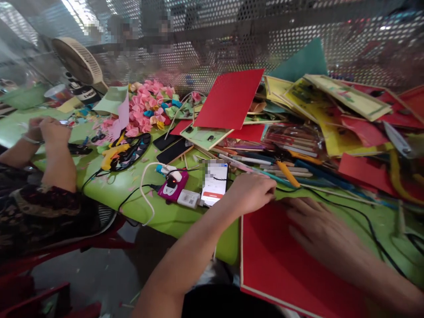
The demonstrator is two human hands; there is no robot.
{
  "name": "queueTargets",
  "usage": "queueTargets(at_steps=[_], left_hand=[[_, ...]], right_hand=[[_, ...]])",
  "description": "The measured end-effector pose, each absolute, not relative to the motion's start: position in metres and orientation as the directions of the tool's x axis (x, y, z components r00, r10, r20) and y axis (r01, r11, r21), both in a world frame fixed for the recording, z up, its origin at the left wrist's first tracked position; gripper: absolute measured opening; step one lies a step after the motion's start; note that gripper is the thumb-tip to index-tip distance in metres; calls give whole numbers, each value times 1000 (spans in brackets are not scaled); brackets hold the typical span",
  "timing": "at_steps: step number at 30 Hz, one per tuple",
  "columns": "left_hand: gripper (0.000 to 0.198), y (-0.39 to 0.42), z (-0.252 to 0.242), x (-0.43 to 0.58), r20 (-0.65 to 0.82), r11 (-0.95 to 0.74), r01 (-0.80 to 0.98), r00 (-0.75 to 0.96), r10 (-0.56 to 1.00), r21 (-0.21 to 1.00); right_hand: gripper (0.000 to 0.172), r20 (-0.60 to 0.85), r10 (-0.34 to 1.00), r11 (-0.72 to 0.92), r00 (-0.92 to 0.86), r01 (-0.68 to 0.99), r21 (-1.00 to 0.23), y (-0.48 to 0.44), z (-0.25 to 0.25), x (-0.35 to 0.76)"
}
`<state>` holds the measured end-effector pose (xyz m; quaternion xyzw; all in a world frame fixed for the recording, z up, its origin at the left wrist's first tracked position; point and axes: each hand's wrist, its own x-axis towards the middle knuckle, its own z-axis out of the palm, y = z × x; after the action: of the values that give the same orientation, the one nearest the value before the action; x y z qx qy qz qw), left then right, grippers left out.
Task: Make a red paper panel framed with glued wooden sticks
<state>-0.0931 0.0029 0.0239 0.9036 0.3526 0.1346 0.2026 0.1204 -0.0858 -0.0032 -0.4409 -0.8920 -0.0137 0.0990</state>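
A red board [271, 265] with a pale edge lies in front of me at the table's near side. At its far left corner rests my left hand [253, 192], fingers curled closed; whatever they hold, if anything, is hidden. My right hand [314, 225] lies over the board's upper right part, fingers stretched out and slightly blurred. Just left of my left hand is a phone [215, 183] with a lit screen. A purple power strip [174, 187] with a white charger [188, 198] plugged in sits beside the phone.
Beyond my hands lie pens, orange-handled pliers [287, 173], framed sheets [351, 95] and a red sheet [230, 99]. A yellow glue gun [111, 157] and pink paper flowers [145, 106] are further left. A co-worker's hands [49, 130] are at far left. Cables cross the green table [185, 221].
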Motion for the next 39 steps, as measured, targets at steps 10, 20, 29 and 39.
queueTargets(at_steps=[10, 20, 29, 39], left_hand=[[5, 6, 27, -95, 53, -643, 595, 713, 699, 483], [8, 6, 26, -89, 10, -650, 610, 726, 688, 454], [12, 7, 27, -89, -48, -622, 644, 711, 702, 445], [16, 9, 31, -86, -83, -618, 673, 701, 708, 407]], right_hand=[[35, 193, 852, 522, -486, 813, -257, -74, 30, 149], [35, 212, 891, 451, -402, 841, -300, -101, 18, 189], [35, 186, 915, 399, -359, 875, -275, -106, 8, 199], [35, 199, 916, 386, -348, 900, -203, -107, 10, 193]])
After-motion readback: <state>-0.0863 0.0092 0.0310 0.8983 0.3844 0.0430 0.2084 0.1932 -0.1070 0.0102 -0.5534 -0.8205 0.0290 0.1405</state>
